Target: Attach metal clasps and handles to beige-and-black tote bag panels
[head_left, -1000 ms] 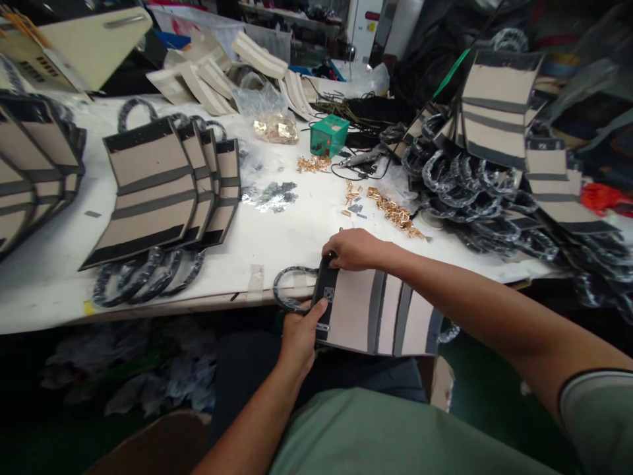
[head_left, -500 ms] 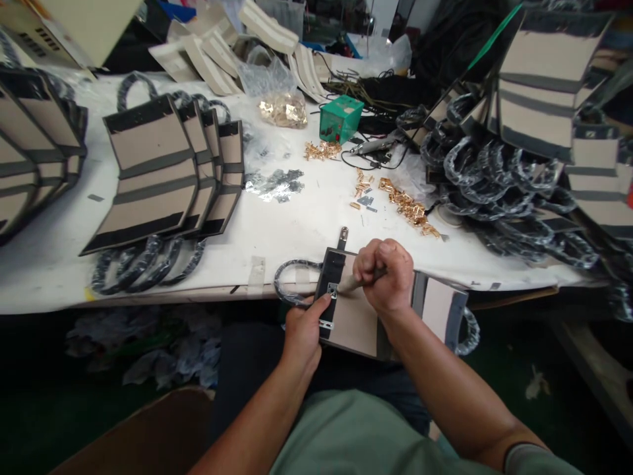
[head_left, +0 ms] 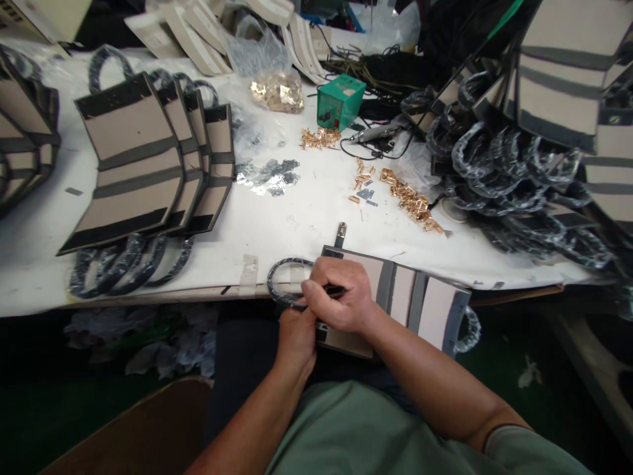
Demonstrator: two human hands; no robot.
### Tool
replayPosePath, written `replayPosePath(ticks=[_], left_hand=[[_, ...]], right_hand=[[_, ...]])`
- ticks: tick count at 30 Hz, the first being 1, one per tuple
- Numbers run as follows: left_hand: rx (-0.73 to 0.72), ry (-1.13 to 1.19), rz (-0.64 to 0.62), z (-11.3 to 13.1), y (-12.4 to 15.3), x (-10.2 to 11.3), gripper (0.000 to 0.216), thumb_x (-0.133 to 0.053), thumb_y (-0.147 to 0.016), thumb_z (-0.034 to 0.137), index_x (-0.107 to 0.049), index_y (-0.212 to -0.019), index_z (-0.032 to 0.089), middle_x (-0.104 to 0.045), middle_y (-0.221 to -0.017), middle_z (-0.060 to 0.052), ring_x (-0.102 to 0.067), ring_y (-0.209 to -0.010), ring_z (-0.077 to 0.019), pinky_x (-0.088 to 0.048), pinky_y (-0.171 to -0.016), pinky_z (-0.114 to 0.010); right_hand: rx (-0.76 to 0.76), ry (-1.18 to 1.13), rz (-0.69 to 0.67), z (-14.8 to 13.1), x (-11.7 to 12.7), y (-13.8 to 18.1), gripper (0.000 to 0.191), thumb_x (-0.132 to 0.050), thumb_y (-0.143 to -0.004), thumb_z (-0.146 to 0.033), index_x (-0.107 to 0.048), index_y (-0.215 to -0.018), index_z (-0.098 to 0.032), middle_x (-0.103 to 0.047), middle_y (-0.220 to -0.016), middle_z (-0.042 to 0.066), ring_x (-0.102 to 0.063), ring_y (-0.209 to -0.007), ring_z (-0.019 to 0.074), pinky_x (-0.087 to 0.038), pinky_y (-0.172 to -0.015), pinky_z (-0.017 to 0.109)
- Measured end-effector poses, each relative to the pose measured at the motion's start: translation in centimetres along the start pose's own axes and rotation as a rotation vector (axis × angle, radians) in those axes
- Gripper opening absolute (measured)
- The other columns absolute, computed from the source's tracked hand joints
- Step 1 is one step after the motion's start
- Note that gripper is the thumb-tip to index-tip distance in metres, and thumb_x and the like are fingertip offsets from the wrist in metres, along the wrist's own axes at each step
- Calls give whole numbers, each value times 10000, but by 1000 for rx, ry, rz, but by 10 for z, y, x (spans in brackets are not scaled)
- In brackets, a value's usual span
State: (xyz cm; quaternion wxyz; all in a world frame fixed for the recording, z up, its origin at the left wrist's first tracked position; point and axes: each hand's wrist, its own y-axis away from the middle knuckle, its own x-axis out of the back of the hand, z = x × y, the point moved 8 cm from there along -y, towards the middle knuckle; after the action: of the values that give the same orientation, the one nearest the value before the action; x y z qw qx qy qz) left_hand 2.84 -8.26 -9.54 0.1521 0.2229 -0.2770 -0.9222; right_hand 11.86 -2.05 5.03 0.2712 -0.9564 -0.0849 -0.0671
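A flat, unfolded bag body (head_left: 430,310) with beige panels and dark bands lies across my lap against the table edge. Its plastic-wrapped handle (head_left: 271,282) loops out at the left, and a short dark strap (head_left: 340,236) with a metal end sticks out on top. My left hand (head_left: 295,340) grips the bag's left edge. Over that end, my right hand (head_left: 343,293) is closed in a fist around a slim hand tool (head_left: 335,290); only its dark end shows. Both hands touch. The small metal plate under them is mostly hidden.
Stacked bag bodies (head_left: 131,125) stand at the left, with more wrapped handles (head_left: 494,158) piled at the right. Gold-coloured metal fittings (head_left: 413,204) and thin silver plates (head_left: 271,177) lie on the white table. Behind them are a green box (head_left: 341,102) and a corded tool (head_left: 378,132).
My right hand has moved left and down with the tool, now covering the metal plate and meeting my left hand. The view has shifted slightly.
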Motion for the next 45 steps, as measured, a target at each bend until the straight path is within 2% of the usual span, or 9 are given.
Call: replayPosePath(ticks=[2,6,12,16,25,32,36,42,45], left_hand=[[14,25,-30,-2,1,-2,311,-854,-633,335,-780,-826,103,-762,-750,-73,-692,-673,-205,-530,-650,-283],[86,67,-82,-8,3,-7,322,-862,-616,337,-772,-798,88,-752,-706,-90,-672,-583,-198,-514,-591,-292],[38,90,-47,-6,1,-2,301,-893,-583,334,-761,-734,110,-765,-741,-80,-688,-640,-196,-515,-615,-279],[5,92,-17,-3,2,1,294,-902,-568,315,-761,-735,117,-766,-743,-67,-681,-627,-186,-502,-594,-267],[81,40,-99,-6,3,-4,297,-829,-651,324,-792,-843,102,-775,-756,-102,-691,-610,-195,-515,-579,-274],[87,43,-80,-4,4,-4,299,-854,-605,334,-779,-777,101,-754,-691,-85,-663,-543,-183,-505,-561,-283],[52,42,-73,-1,4,-4,294,-855,-598,325,-776,-771,101,-749,-675,-78,-667,-550,-181,-498,-554,-271],[88,42,-70,-5,7,-5,356,-874,-573,327,-775,-820,90,-757,-695,-101,-709,-600,-228,-530,-576,-302],[97,44,-64,-6,8,-4,362,-862,-583,310,-769,-854,89,-756,-692,-95,-714,-603,-228,-548,-592,-312]], right_hand=[[-152,29,-76,7,-6,-14,360,-634,-859,-272,-464,-553,-195,-455,-528,-39,-403,-495,88,-308,-498,249],[-378,-74,-48,18,-4,-30,410,-571,-892,-336,-408,-539,-206,-434,-490,-53,-355,-470,80,-296,-478,235],[-354,62,-244,16,-32,-30,367,-571,-845,-299,-400,-537,-193,-342,-524,-65,-336,-529,75,-273,-512,233],[-286,93,-300,15,-32,-21,370,-558,-834,-268,-365,-526,-198,-306,-524,-66,-301,-520,72,-253,-503,238],[-96,-200,108,-17,24,-12,489,-603,-939,-402,-423,-519,-227,-479,-519,-17,-436,-461,122,-368,-465,279],[-159,-137,82,11,13,4,476,-594,-958,-344,-410,-540,-209,-436,-515,-32,-386,-457,100,-312,-462,264],[-115,-175,116,4,15,9,493,-565,-965,-400,-403,-540,-211,-458,-533,-27,-410,-480,103,-345,-495,266],[-283,221,-4,13,36,6,485,-583,-942,-430,-473,-537,-188,-428,-501,-49,-380,-489,92,-294,-500,249],[-327,578,-78,26,58,7,271,-674,-886,-405,-678,-730,-184,-604,-647,-28,-529,-603,111,-367,-587,239]])
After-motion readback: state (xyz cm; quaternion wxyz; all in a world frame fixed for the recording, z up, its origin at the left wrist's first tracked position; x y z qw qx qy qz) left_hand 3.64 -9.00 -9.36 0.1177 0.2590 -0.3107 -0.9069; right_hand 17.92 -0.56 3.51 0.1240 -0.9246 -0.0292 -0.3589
